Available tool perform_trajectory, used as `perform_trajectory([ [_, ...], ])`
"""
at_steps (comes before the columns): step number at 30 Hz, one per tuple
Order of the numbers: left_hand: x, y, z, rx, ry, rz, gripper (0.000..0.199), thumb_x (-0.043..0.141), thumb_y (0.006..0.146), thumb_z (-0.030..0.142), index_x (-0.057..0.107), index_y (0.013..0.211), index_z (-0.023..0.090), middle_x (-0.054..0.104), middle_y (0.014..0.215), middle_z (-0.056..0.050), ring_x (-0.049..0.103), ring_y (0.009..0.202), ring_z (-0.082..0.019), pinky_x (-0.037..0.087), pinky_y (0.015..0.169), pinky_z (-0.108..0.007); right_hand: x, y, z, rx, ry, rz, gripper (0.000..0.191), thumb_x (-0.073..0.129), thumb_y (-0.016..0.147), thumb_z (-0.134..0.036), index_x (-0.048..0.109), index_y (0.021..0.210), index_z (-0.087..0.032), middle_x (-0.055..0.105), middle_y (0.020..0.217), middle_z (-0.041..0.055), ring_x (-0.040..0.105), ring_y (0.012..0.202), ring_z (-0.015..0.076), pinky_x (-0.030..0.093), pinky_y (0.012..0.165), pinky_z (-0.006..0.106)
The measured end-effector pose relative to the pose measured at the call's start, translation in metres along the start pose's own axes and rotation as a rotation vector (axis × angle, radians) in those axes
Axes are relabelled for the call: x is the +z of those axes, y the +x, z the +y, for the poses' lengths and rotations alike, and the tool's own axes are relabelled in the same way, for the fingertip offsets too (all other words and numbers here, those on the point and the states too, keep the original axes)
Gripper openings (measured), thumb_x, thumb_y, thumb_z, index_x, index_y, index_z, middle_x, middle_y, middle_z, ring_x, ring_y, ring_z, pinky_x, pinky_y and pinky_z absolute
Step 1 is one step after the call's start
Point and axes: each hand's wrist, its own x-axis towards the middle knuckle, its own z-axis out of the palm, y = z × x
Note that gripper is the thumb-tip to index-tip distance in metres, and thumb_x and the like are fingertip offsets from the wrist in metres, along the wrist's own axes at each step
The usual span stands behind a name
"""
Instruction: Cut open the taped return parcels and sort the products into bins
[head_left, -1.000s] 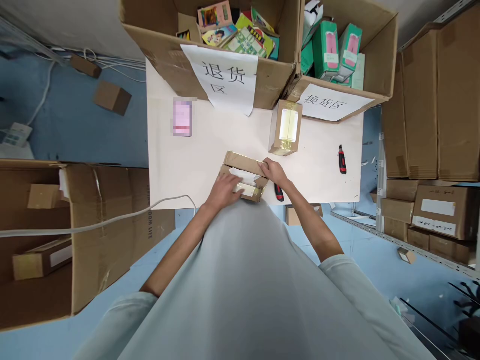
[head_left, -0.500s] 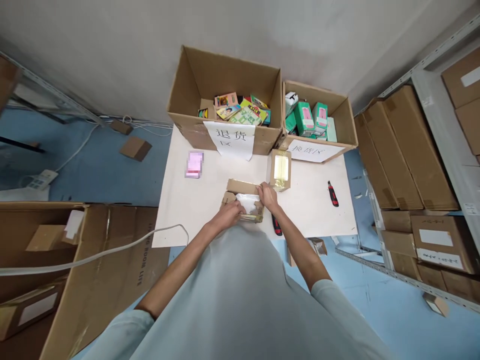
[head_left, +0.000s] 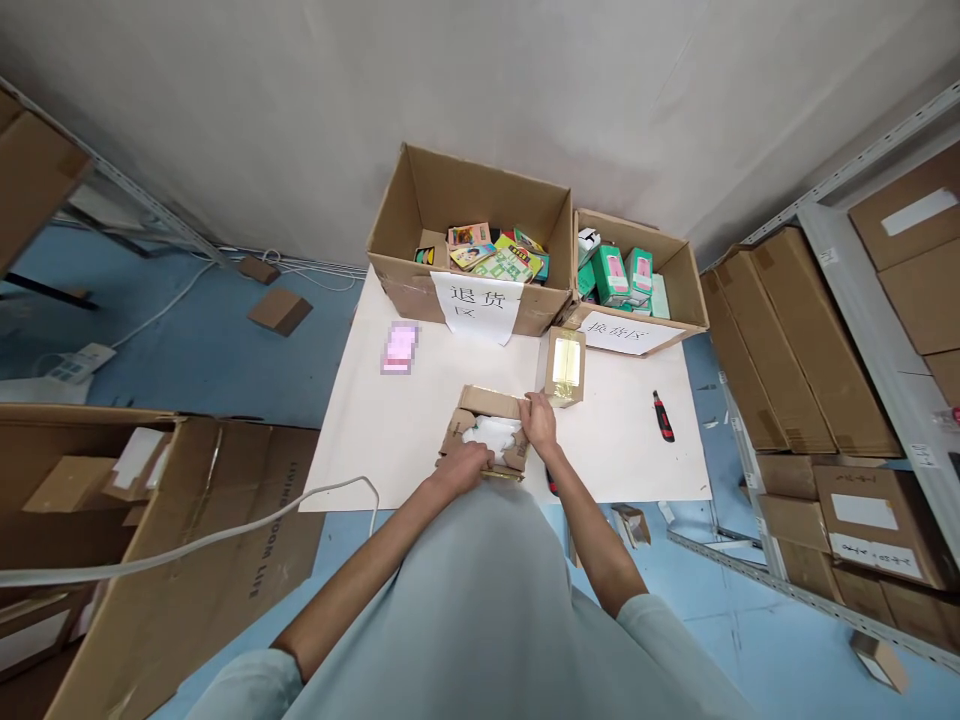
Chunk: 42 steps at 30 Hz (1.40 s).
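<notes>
A small cardboard box [head_left: 491, 402] lies on the white table in front of me with its flaps spread. White wrapping [head_left: 493, 432] shows inside. My right hand [head_left: 538, 424] is closed on the box's right far corner, thumb and fingers around the edge. At the near side, my left hand [head_left: 466, 466] has its fingers curled over the front edge, by the wrapping; its fingertips are partly hidden. Just beyond my right hand stands a taped carton [head_left: 566, 368] with a white label. A red and black box cutter [head_left: 552, 482] is mostly covered by my right forearm.
At the back of the table [head_left: 360, 440], a large carton [head_left: 405, 283] holds colourful booklets, and a smaller one [head_left: 694, 305] holds green boxes. Another red and black cutter [head_left: 664, 417] lies right; a blurred pink item [head_left: 400, 348] lies left. Shelves [head_left: 817, 245] with cartons flank the right side.
The small box's flaps are folded further outward, exposing more white wrapping. My left hand has moved from the box's left side to its near edge. The view has tilted upward slightly.
</notes>
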Motion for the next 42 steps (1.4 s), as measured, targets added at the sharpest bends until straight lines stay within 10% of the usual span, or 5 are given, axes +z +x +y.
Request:
perform_trajectory([
  [6, 0.011, -0.017, -0.009, -0.035, -0.15, 0.029, 0.044, 0.078, 0.093, 0.05, 0.078, 0.127, 0.022, 0.079, 0.119, -0.012, 0.074, 0.114, -0.034, 0.058, 0.088, -0.039, -0.015, -0.058, 0.005, -0.078, 0.051, 0.263, 0.04, 0.038, 0.119, -0.034, 0.07, 0.137, -0.018, 0.07, 0.143, 0.0189, 0.062, 0.138, 0.0306, 0.051, 0.116, 0.043],
  [13, 0.019, -0.01, -0.005, -0.124, 0.049, 0.073, 0.033, 0.057, 0.103, 0.026, 0.08, 0.126, 0.018, 0.07, 0.14, -0.022, 0.075, 0.108, -0.037, 0.059, 0.093, -0.049, 0.003, -0.09, -0.007, -0.373, -0.243, -0.229, 0.035, 0.051, 0.116, -0.028, 0.083, 0.116, -0.016, 0.077, 0.13, 0.0173, 0.061, 0.135, 0.0312, 0.056, 0.109, 0.041],
  [18, 0.009, -0.01, -0.003, -0.153, 0.168, 0.101, 0.028, 0.059, 0.105, 0.028, 0.081, 0.116, 0.013, 0.071, 0.132, -0.028, 0.073, 0.113, -0.043, 0.058, 0.094, -0.053, 0.012, -0.084, -0.02, -0.422, -0.388, -0.341, 0.034, 0.052, 0.114, -0.023, 0.084, 0.119, -0.01, 0.075, 0.132, 0.0235, 0.058, 0.139, 0.0342, 0.051, 0.113, 0.045],
  [29, -0.021, -0.036, -0.025, -0.183, 0.199, 0.271, 0.035, 0.047, 0.109, 0.03, 0.077, 0.124, 0.021, 0.066, 0.14, -0.02, 0.07, 0.11, -0.035, 0.058, 0.09, -0.047, -0.027, -0.12, 0.019, -0.217, -0.309, -0.137, 0.034, 0.045, 0.118, -0.029, 0.075, 0.131, -0.02, 0.066, 0.149, 0.0214, 0.057, 0.132, 0.0363, 0.054, 0.106, 0.048],
  [42, -0.024, -0.032, -0.045, -0.222, 0.274, 0.319, 0.042, 0.047, 0.096, 0.0, 0.08, 0.117, 0.016, 0.065, 0.146, -0.021, 0.061, 0.126, -0.037, 0.054, 0.101, -0.05, 0.013, -0.124, 0.037, -0.241, -0.201, -0.055, 0.043, 0.064, 0.112, -0.031, 0.069, 0.15, -0.011, 0.059, 0.167, 0.0223, 0.054, 0.154, 0.0362, 0.045, 0.126, 0.051],
])
